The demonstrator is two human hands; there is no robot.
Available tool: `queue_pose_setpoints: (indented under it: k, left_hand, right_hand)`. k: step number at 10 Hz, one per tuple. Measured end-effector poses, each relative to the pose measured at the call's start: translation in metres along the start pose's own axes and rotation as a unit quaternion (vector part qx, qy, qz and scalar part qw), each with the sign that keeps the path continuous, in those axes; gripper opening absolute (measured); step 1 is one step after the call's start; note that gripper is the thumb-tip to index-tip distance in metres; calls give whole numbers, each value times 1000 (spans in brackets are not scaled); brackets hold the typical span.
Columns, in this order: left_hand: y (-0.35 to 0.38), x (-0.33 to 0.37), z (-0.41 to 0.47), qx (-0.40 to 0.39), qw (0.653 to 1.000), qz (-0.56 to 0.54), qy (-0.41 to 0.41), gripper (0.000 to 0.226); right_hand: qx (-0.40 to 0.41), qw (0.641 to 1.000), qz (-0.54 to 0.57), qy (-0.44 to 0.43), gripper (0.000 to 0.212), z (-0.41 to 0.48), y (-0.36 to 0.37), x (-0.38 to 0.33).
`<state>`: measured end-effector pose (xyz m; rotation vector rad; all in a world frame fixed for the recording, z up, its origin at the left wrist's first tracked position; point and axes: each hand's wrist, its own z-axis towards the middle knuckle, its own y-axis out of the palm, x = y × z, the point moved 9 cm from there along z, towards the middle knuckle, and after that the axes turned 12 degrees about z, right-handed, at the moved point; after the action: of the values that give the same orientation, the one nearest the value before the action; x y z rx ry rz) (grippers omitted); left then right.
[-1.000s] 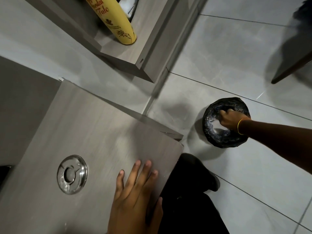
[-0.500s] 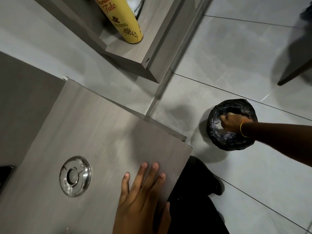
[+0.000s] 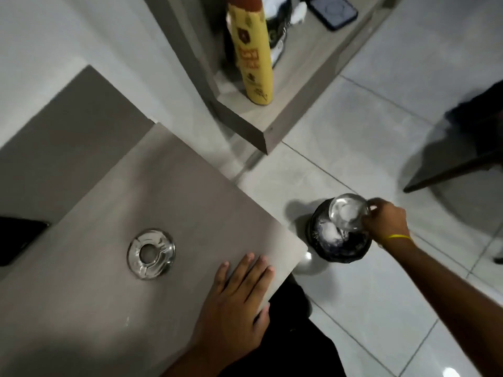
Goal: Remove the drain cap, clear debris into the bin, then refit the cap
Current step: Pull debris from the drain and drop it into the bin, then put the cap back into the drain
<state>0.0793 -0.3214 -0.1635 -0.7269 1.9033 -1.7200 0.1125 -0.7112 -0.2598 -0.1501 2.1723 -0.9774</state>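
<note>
The open chrome drain (image 3: 151,253) sits in the grey basin surface (image 3: 95,240), its centre hole uncovered. My left hand (image 3: 236,303) lies flat, fingers spread, on the basin's front right corner. My right hand (image 3: 386,223) holds the round shiny drain cap (image 3: 347,212) tilted above the small bin (image 3: 340,240) lined with a black bag on the floor. White crumpled material shows inside the bin.
A yellow talc bottle (image 3: 254,55) stands on a grey shelf (image 3: 272,123) with a dark phone (image 3: 333,10) behind it. A dark furniture leg (image 3: 446,170) crosses the floor at right. My dark trousers (image 3: 285,349) are below the basin edge.
My right hand has risen out of the bin and now holds the drain cap above it. The camera has tilted up and shifted. The left hand stays on the basin.
</note>
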Motion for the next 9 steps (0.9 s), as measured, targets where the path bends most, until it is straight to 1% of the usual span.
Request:
queue_pose_setpoints:
  k: [1,2,3,4,5,6,7,8,9]
  left_hand:
    - [1,2,2,-25,1000,-1,6,88]
    - [-9,2,6,-30,999,11,-8,85]
    - [-31,6,14,-21,999,-19,-24,76]
    - [-50,-2,6,29,987,-124,-96,32]
    - [-52,-21,-2,78,938,-282,-186,56]
    - [-28,-29,-14,156,780,-537,-283,42]
    - [14,-17,-46,156,482,-808,-301,61]
    - [-58,-65,-134,308,840,-227,-386,52]
    - [-21,-68,-174,122,808,-381,-432,73]
  right_hand:
    - [37,998,54,-17,26,-67,-47,-60]
    - [31,994,57,-86,33,-127,-64,-130]
    - [-16,983,47,-179,21,-181,-54,-210]
    - [-113,971,6,-211,10,-228,5,-277]
    - [-170,945,-38,-276,4,-267,72,-332]
    - [-218,918,-42,-327,14,-298,137,-373]
    - [-269,892,-77,-356,24,-326,207,-396]
    - [-278,884,-115,-358,12,-337,258,-403]
    - [-281,885,-145,-342,17,-343,293,-398]
